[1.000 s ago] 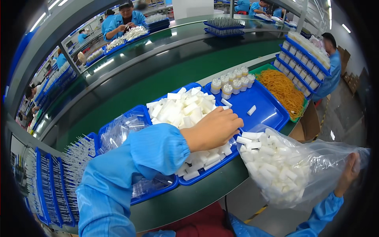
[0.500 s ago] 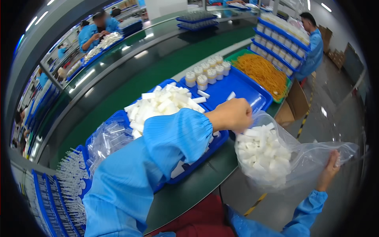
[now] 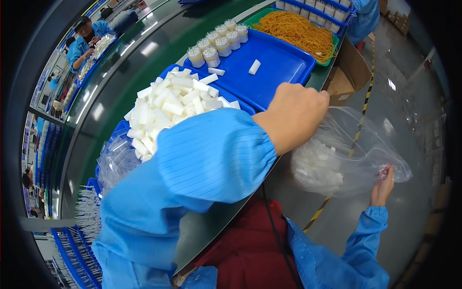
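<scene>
Just past the counter (image 3: 204,233), a bag (image 3: 353,161) of white bits (image 3: 317,166) hangs over the floor (image 3: 337,226). The right hand (image 3: 383,185) holds one end; the left hand (image 3: 298,115) curls by another, grip hidden. If one slips, bits could spill.

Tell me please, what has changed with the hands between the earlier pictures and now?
The left hand moved rightward from above the pile of white pieces to the edge of the plastic bag; its fingers are hidden, so its grip is unclear. The right hand still holds the bag's far end. The white cylinders and two loose pieces remain on their blue tray.
</scene>
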`<state>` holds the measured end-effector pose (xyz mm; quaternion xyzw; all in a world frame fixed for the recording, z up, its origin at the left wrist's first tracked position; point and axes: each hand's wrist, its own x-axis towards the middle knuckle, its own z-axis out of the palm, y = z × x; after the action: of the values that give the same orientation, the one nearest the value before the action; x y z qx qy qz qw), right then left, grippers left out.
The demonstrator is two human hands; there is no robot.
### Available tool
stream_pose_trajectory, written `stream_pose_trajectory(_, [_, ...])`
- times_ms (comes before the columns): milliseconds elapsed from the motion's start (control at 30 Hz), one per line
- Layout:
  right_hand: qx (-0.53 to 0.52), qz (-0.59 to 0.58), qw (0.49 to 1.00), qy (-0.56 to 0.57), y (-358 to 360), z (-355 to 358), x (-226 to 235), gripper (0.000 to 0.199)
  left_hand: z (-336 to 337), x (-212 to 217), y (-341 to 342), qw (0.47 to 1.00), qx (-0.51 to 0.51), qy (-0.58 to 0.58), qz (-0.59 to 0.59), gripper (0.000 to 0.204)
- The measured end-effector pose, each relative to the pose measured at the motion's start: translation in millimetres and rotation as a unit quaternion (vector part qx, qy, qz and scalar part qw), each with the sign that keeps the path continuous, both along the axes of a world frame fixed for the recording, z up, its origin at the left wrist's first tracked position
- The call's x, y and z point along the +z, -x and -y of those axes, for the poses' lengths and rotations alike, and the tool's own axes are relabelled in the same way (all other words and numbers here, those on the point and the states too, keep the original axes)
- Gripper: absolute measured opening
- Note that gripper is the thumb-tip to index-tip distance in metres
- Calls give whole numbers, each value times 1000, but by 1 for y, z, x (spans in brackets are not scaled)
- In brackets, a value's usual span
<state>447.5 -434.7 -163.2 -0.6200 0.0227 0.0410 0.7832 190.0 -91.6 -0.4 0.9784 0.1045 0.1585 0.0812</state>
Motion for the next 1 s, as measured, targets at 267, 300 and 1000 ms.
stream_pose_trajectory(267, [53,-105,992,-45,1,-47,-105,20,-34,99,88,996,45,-35,73,21])
stream_pose_trajectory(300, [66,-110,990,-66,-7,-36,-120,20,-41,105,99,994,45,-50,83,21])
stream_pose_trajectory(1000, [380,-76,880,274,216,-56,-199,35,-87,116,268,930,364,34,-47,18])
